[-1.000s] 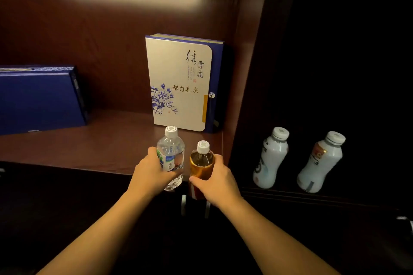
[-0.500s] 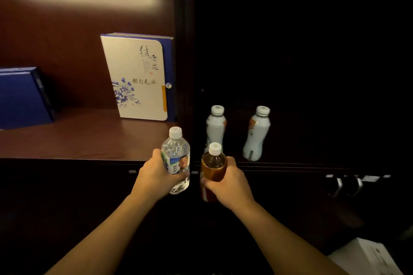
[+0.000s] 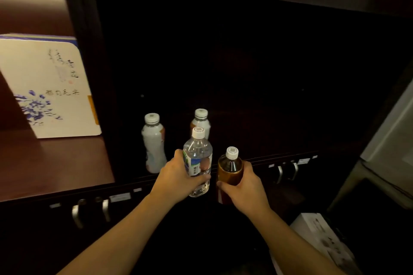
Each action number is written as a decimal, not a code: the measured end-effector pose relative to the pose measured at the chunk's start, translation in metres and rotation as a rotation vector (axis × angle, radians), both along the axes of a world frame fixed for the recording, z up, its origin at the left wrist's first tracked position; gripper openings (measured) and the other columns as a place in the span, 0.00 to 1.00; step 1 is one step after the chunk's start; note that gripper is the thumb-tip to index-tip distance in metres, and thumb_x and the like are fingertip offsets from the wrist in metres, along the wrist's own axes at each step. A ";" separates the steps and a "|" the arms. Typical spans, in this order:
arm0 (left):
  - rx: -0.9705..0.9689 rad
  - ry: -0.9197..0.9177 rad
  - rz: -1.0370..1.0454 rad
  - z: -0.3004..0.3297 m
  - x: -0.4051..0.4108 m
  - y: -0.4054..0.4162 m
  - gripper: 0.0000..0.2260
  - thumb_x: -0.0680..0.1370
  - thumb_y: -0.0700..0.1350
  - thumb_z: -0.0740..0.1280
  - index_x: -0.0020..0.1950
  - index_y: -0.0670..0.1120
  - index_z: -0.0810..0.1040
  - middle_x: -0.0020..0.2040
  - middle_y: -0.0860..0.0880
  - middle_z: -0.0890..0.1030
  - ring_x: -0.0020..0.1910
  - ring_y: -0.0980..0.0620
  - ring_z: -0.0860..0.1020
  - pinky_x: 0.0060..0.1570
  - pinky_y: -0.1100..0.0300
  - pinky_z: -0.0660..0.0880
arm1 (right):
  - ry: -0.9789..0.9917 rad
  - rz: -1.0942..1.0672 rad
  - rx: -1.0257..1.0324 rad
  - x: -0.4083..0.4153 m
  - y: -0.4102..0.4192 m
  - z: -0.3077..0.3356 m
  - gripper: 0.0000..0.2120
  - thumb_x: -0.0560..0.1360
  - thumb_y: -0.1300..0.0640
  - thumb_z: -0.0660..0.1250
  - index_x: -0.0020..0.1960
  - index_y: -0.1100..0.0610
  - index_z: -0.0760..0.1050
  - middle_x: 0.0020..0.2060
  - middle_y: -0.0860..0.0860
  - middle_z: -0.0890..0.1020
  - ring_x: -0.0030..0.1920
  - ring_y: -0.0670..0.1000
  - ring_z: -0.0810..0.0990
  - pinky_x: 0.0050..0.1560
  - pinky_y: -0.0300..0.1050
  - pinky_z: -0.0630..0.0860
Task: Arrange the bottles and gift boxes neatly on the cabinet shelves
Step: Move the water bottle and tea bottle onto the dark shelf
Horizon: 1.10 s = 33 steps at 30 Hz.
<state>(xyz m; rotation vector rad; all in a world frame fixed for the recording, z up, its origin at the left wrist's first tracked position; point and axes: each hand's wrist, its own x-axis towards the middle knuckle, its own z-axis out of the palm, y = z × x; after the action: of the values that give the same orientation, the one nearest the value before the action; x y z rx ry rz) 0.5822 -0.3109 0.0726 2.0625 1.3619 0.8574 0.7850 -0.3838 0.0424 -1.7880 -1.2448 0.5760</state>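
the left hand (image 3: 176, 176) gripped the water bottle (image 3: 197, 163) and the right hand (image 3: 243, 185) the tea bottle (image 3: 230, 172), both at 6 o'clock of the two white bottles (image 3: 153, 143), which careless placement could topple.

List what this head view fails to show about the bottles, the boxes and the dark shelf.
- Dark shelf: its depth is lost in shadow.
- Rear white bottle: the body is hidden behind the water bottle in the left hand.
- Tea bottle: the base is covered by the right hand.
- Gift box: cut by the left edge, lettering blurred.
- White box: print too dim to read.
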 end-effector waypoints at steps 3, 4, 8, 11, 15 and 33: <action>-0.002 -0.008 -0.087 -0.002 0.034 0.017 0.31 0.60 0.68 0.76 0.53 0.61 0.64 0.45 0.63 0.77 0.41 0.67 0.74 0.35 0.72 0.67 | -0.036 -0.069 0.024 0.026 0.003 0.000 0.34 0.63 0.44 0.80 0.62 0.42 0.66 0.49 0.38 0.78 0.48 0.37 0.77 0.47 0.36 0.73; -0.008 -0.018 -0.112 -0.003 0.045 0.024 0.31 0.60 0.67 0.76 0.54 0.60 0.64 0.46 0.63 0.77 0.42 0.66 0.75 0.36 0.72 0.68 | -0.048 -0.093 0.030 0.034 0.005 0.001 0.33 0.63 0.44 0.80 0.61 0.41 0.66 0.48 0.38 0.78 0.47 0.37 0.77 0.45 0.35 0.73; -0.043 -0.065 -0.176 -0.006 0.086 0.050 0.31 0.63 0.63 0.78 0.57 0.59 0.64 0.48 0.62 0.77 0.46 0.62 0.77 0.37 0.71 0.69 | -0.095 -0.162 0.041 0.064 0.017 0.006 0.32 0.62 0.44 0.80 0.60 0.42 0.67 0.47 0.37 0.79 0.46 0.36 0.78 0.42 0.31 0.72; -0.035 -0.117 -0.201 -0.008 0.113 0.070 0.32 0.64 0.60 0.79 0.58 0.56 0.64 0.50 0.59 0.78 0.50 0.59 0.78 0.43 0.66 0.74 | -0.115 -0.206 0.059 0.086 0.029 0.007 0.32 0.63 0.45 0.80 0.61 0.41 0.66 0.48 0.37 0.78 0.47 0.35 0.77 0.43 0.31 0.71; -0.075 -0.148 -0.192 -0.013 0.137 0.091 0.34 0.66 0.57 0.79 0.64 0.51 0.64 0.58 0.53 0.78 0.57 0.52 0.79 0.55 0.53 0.78 | -0.134 -0.255 0.086 0.106 0.043 0.007 0.32 0.64 0.46 0.80 0.60 0.42 0.66 0.47 0.36 0.78 0.46 0.33 0.76 0.44 0.31 0.71; -0.138 -0.146 -0.090 -0.028 0.176 0.120 0.34 0.68 0.55 0.78 0.66 0.50 0.64 0.60 0.52 0.76 0.59 0.51 0.77 0.58 0.53 0.77 | -0.036 -0.161 0.098 0.173 0.110 0.000 0.32 0.65 0.48 0.80 0.61 0.41 0.65 0.49 0.40 0.78 0.48 0.37 0.77 0.45 0.37 0.73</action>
<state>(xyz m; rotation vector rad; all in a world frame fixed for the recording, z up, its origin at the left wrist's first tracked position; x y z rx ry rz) 0.7581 -0.1909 0.0443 1.9023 1.2065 0.8343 0.9576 -0.2736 0.0419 -1.8030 -1.1213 0.3861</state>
